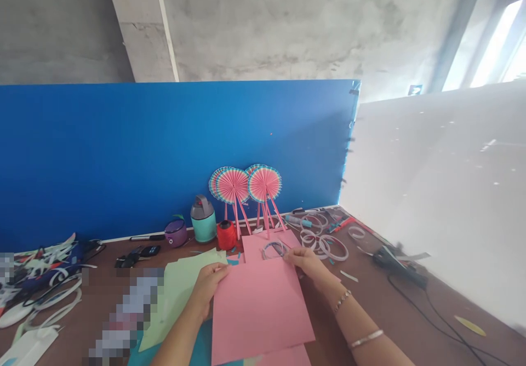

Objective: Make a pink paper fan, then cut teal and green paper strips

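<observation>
Pink card is what you're handling, just in front of the paper fans; your left hand and right hand each pinch its top edge, fingers closed on the card.

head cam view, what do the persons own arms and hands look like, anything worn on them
Neither the left hand nor the right hand wears a glove, and no sleeves show. A thin gold-toned bracelet circles the right wrist, with a plain metallic bangle further up that arm.
</observation>
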Motion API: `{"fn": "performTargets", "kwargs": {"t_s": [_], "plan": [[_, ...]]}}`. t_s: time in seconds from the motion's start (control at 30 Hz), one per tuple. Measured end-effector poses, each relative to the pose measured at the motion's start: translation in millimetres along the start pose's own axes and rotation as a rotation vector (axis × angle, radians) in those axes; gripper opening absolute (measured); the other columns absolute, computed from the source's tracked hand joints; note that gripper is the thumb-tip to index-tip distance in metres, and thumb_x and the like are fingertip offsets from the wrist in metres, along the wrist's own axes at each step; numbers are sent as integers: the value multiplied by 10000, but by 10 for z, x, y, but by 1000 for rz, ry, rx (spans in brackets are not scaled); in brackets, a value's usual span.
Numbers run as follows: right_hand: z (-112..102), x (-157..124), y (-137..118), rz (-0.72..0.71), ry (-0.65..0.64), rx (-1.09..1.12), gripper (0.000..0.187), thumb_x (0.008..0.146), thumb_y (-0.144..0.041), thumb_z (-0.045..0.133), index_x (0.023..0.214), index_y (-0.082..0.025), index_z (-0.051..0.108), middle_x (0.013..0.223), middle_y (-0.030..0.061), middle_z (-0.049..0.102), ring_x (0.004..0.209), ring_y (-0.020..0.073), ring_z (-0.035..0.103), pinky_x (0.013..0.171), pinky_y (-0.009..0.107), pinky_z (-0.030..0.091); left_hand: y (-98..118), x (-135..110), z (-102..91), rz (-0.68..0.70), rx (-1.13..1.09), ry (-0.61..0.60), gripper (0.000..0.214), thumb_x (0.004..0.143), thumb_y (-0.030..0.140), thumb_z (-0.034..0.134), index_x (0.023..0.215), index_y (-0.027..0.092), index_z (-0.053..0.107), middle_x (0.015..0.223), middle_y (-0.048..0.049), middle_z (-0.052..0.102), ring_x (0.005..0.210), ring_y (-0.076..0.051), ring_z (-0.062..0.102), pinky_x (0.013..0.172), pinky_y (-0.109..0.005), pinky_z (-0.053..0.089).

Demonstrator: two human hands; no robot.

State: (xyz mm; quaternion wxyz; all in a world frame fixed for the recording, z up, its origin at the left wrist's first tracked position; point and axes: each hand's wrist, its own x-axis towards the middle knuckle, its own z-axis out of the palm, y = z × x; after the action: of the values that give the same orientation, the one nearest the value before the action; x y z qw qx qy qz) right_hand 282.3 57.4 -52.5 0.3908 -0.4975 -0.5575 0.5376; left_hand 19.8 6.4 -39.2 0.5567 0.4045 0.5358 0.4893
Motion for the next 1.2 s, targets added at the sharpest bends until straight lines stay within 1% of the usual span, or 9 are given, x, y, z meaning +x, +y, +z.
{"fn": "performTargets", "kwargs": {"t_s": [0.2, 0.3, 0.37, 0.53, 0.67, 0.77, 0.87, 1.03, 1.2], "plan": [[15, -33, -49, -55, 111, 37, 303, 654, -437, 615, 571, -158, 531, 501, -56, 394, 459, 69, 298, 467, 230, 216, 51, -25, 1, 42, 103, -52, 284, 557, 411, 705, 510, 167, 568, 477, 47, 506, 464, -107, 433, 496, -235, 288], [16, -48, -53, -73, 101, 33, 304, 651, -412, 630, 534, -157, 511, 486, -63, 371, 461, 66, 277, 474, 231, 193, 85, -65, 15, 33, 179, -145, 275, 549, 375, 716, 476, 164, 556, 457, 56, 468, 467, -101, 401, 496, -232, 264], [23, -49, -42, -73, 78, 33, 303, 644, -390, 644, 517, -156, 498, 477, -66, 360, 458, 62, 268, 472, 229, 178, 90, -92, 40, 27, 225, -196, 294, 550, 401, 719, 479, 159, 569, 462, 55, 463, 473, -101, 395, 498, -235, 259], [28, -15, 10, -54, 54, 52, 276, 606, -372, 684, 533, -145, 545, 480, -55, 420, 450, 61, 307, 469, 226, 205, 68, -92, 66, 42, 292, -238, 350, 558, 467, 711, 474, 156, 576, 475, 49, 451, 490, -105, 380, 496, -241, 248], [-53, 17, 32, -49, 111, 96, 308, 605, -434, 680, 573, -148, 569, 490, -33, 481, 448, 83, 376, 463, 233, 248, 70, -44, 12, 81, 266, -220, 374, 534, 470, 728, 442, 164, 533, 463, 56, 427, 479, -94, 353, 496, -237, 250], [-108, 29, 26, -41, 187, 127, 340, 601, -476, 667, 572, -163, 538, 468, -38, 463, 419, 86, 363, 438, 235, 231, 55, -17, -12, 97, 222, -170, 363, 571, 490, 699, 485, 168, 556, 477, 47, 463, 486, -106, 391, 497, -236, 280], [-90, 19, 4, -53, 231, 146, 353, 601, -493, 657, 571, -166, 526, 470, -45, 450, 421, 80, 350, 436, 232, 229, 19, 7, -9, 111, 183, -90, 361, 615, 525, 651, 546, 177, 582, 490, 47, 483, 487, -115, 418, 493, -236, 297], [-11, -15, -31, -76, 234, 131, 373, 577, -497, 674, 544, -161, 514, 481, -43, 451, 447, 78, 356, 448, 231, 247, 2, 38, -18, 137, 175, 4, 405, 588, 571, 646, 553, 170, 600, 479, 43, 495, 486, -119, 426, 485, -233, 291], [-45, -9, -32, -48, 178, 88, 415, 621, -570, 611, 566, -173, 503, 477, -38, 444, 439, 85, 353, 440, 236, 247, 7, 21, -8, 134, 210, 6, 383, 610, 546, 637, 530, 175, 583, 453, 36, 513, 468, -129, 460, 474, -236, 327]]}}
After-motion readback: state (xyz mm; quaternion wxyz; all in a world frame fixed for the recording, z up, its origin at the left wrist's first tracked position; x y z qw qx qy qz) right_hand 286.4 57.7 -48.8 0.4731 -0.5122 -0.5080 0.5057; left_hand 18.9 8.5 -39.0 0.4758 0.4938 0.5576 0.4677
